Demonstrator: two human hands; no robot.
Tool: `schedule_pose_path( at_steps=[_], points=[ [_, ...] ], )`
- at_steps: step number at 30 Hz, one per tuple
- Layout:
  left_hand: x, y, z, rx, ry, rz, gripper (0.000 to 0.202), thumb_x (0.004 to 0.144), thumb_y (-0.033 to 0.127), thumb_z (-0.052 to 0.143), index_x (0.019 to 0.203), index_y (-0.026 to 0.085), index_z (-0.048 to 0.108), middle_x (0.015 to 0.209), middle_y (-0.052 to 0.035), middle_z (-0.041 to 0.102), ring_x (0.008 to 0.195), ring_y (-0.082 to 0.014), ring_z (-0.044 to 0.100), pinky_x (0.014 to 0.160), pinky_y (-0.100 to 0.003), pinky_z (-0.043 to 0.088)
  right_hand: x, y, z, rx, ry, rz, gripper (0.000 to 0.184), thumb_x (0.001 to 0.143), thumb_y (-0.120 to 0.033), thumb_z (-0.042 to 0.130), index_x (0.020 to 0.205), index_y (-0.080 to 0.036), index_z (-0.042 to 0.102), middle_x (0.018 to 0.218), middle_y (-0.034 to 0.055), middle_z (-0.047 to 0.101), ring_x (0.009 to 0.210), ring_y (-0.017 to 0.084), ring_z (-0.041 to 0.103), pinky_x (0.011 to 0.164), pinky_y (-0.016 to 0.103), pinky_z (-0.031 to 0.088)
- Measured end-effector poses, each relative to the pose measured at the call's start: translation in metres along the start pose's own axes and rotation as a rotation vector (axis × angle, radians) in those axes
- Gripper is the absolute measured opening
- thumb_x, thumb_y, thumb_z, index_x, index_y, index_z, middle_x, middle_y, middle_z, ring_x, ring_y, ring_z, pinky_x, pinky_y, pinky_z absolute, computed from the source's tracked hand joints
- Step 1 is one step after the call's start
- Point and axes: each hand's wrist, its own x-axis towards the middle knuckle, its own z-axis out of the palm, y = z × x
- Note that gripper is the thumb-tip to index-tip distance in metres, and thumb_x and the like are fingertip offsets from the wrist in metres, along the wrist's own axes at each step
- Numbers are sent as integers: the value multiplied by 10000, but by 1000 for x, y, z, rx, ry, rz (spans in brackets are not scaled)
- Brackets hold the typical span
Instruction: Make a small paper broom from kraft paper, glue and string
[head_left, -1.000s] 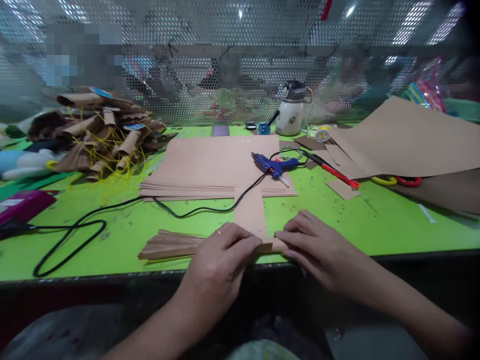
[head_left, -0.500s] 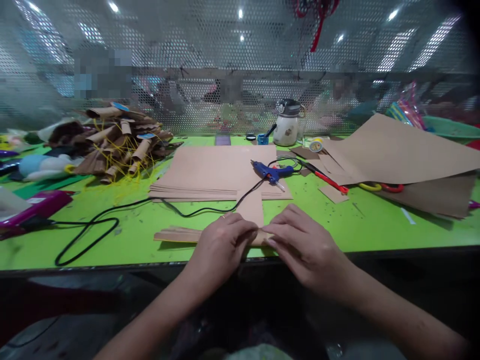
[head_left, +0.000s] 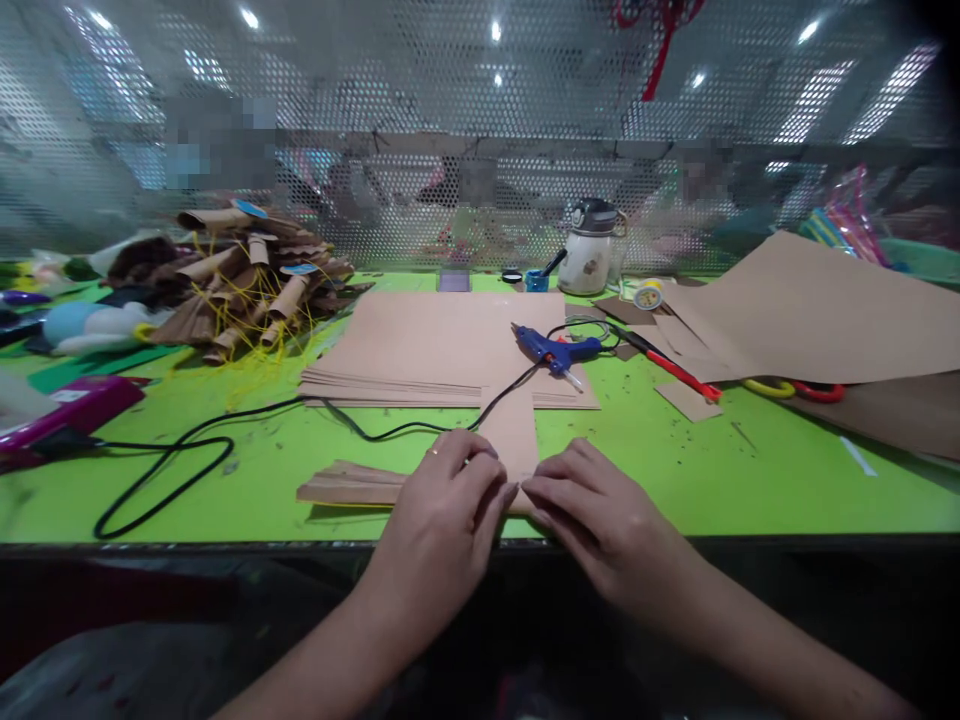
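Near the front edge of the green table, my left hand [head_left: 446,510] and my right hand [head_left: 600,500] are side by side, fingertips almost meeting. Both are closed in a pinch on the near end of a brown paper strip [head_left: 510,430]. The strip runs away from me toward a stack of brown paper sheets [head_left: 435,335]. Out to the left from under my left hand sticks a pleated brown paper bundle [head_left: 349,485] with a yellow line along its lower edge. My fingers hide where strip and bundle meet. A blue glue gun [head_left: 556,350] lies on the stack.
A black cord [head_left: 262,408] loops across the table at left, near a magenta device [head_left: 82,415]. Rolled paper pieces with yellow strings [head_left: 255,280] are heaped behind. Red-handled scissors [head_left: 817,392], large brown sheets [head_left: 810,310] and a flask [head_left: 589,250] stand or lie to the right and back.
My view has shifted slightly, so the table's things appear a little to the right. Both hands are still at the paper strip's near end, with fingertips slightly rearranged.
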Motion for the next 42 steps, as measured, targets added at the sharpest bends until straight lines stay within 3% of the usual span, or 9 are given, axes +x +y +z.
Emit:
schedule_pose_path(
  at_steps=[3, 6, 11, 13, 18, 23, 32, 38, 42],
  points=[
    [-9, -4, -3, 22, 58, 71, 112, 913, 113, 500, 905, 166, 598, 937, -69, 562, 860, -182, 526, 744, -336, 459, -2, 2, 2, -1, 9, -3, 199, 955, -95, 438, 1070, -169, 583, 961, 102, 604, 864, 221, 490, 772, 422, 445],
    [-17, -9, -10, 42, 28, 127, 194, 898, 56, 503, 1022, 165, 604, 950, -69, 588, 860, -173, 537, 716, -311, 464, -4, 3, 3, 14, 2, 5, 205, 950, -87, 448, 1087, -174, 573, 983, 102, 597, 873, 225, 481, 743, 404, 438],
    [-22, -14, -16, 71, 24, 243, 314, 884, -2, 475, 1151, 138, 562, 1144, -121, 604, 1113, -207, 527, 932, -356, 464, -6, 2, 5, 41, -12, 26, 182, 948, -77, 450, 1049, -173, 568, 999, 98, 594, 896, 224, 481, 739, 387, 436],
    [-23, -15, -15, 83, 28, 267, 316, 887, 6, 482, 1164, 138, 557, 1132, -115, 617, 1114, -200, 531, 959, -357, 452, -6, 2, 6, 44, -4, 27, 181, 949, -77, 449, 1043, -174, 570, 995, 97, 596, 890, 222, 484, 731, 381, 436],
    [-21, -15, -11, 94, 17, 209, 220, 904, 72, 522, 1107, 138, 576, 1135, -112, 605, 1052, -197, 548, 880, -337, 474, -4, 4, 4, 12, -8, 29, 187, 957, -100, 451, 1076, -169, 578, 973, 94, 599, 880, 219, 479, 742, 386, 435],
    [-14, -15, -15, 174, -111, 142, 143, 936, 165, 490, 938, 162, 633, 859, -61, 598, 789, -189, 518, 679, -330, 431, 7, 2, -10, -29, -171, 71, 172, 976, -166, 443, 1029, -160, 607, 929, 92, 587, 879, 222, 467, 736, 377, 434],
    [8, -18, -30, 187, -327, 42, 184, 931, 264, 510, 903, 193, 678, 865, -56, 594, 844, -199, 543, 707, -304, 420, 26, 11, -27, -9, -350, 90, 189, 973, -228, 463, 1015, -158, 633, 913, 73, 566, 858, 193, 505, 744, 331, 440],
    [13, -15, -34, 228, -354, 60, 225, 937, 264, 489, 822, 176, 662, 823, -59, 592, 792, -195, 540, 662, -293, 400, 30, 12, -27, 25, -301, 154, 96, 928, -189, 530, 926, -149, 617, 855, 45, 611, 770, 165, 529, 694, 294, 423],
    [14, -16, -35, 221, -360, 84, 239, 945, 285, 477, 824, 171, 650, 827, -57, 595, 780, -187, 546, 670, -289, 408, 31, 15, -27, 15, -272, 109, 89, 914, -182, 544, 892, -155, 626, 850, 45, 593, 802, 173, 530, 713, 299, 426]
  ],
)
